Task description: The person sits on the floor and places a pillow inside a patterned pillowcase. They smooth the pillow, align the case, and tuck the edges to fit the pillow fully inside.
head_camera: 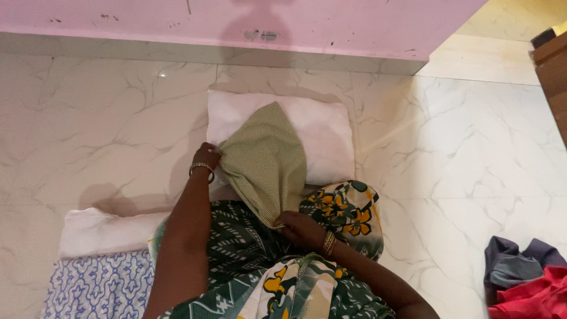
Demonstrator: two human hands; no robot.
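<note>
From the head view, a green cover (264,159) is being pulled over a white pillow (319,127). The pillow lies flat on the pale floor (112,124), close to the pink wall (236,18). The cover lies on top of the pillow, slanted, with its far tip up on the pillow and its near end down by the knees. The pillow is not inside the cover yet, it seems; only the top of it is hidden by the cloth.

The left hand (207,156) is closed on the left edge of the cover, next to the left side of the pillow. The fingers are pinched together on the cloth. A gold bangle is worn on that wrist.

The right hand (301,227) is closed on the near end of the cover, down by the lap. Its fingers are curled tight on the cloth too.

The step looks like the start of the job: the cover is being lined up and its mouth held. For the next move, the mouth would need to be opened wide and a pillow corner would need to be fed in.

A second white pillow (100,230) lies at the left, touching a blue and white cloth (100,286). A heap of grey and red clothes (522,277) lies well apart at the right. A brown wood edge (552,77) is seen at the far right.
</note>
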